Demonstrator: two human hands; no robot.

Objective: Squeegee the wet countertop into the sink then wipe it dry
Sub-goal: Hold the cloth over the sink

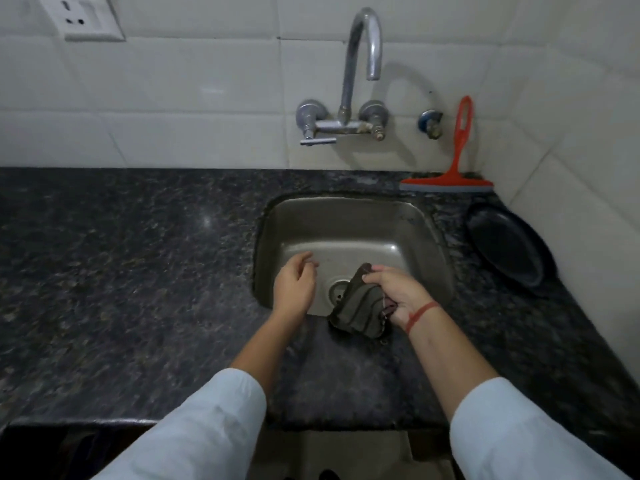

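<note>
A dark speckled granite countertop (121, 271) surrounds a steel sink (349, 230). My right hand (398, 296) is shut on a bunched dark cloth (356, 306), held over the sink's front edge near the drain. My left hand (294, 285) hovers over the sink's left front corner, fingers loosely curled and holding nothing. A red squeegee (457, 161) leans upright against the tiled wall behind the sink's right corner, apart from both hands.
A chrome wall tap (360, 81) arches over the sink. A black oval plate (509, 247) lies on the counter to the right, by the side wall. A small valve (431, 123) and a wall socket (86, 19) sit on the tiles.
</note>
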